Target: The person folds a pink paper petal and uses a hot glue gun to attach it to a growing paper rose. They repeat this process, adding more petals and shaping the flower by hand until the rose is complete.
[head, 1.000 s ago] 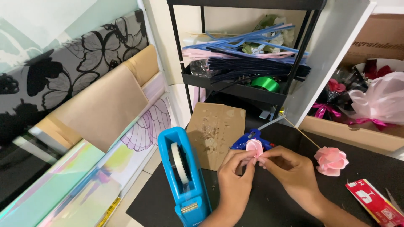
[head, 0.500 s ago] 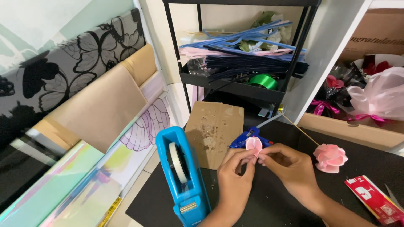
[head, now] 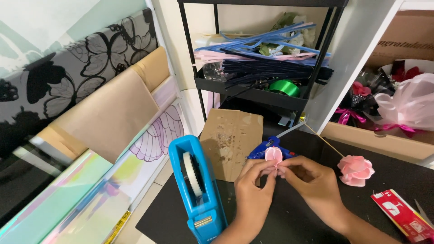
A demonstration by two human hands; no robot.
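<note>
Both hands met over the black worktop [head: 316, 226], fingertips pinched together on a small pink ribbon bud [head: 273, 155] held just above the knuckles. The left hand [head: 253, 192] gripped the bud's base from below while the right hand [head: 312, 180] closed on it from the side, so the two hands touched at the fingertips. Directly behind the bud lay a blue glue gun [head: 264, 150], partly hidden by the fingers. A finished pink ribbon rose [head: 356, 170] on a thin stick rested just to the right of the right hand. A blue tape dispenser [head: 196, 190] stood close by the left hand, and a glue-flecked piece of cardboard [head: 230, 140] lay beyond it. A red packet [head: 400, 214] sat farther right, near the forearm. A black shelf rack [head: 266, 95] of ribbon strips rose behind. The bud looked lightly wound; a slackened pinch could probably let its folds spring open, and knuckles so near the glue gun's nozzle risked a burn if it was hot.
</note>
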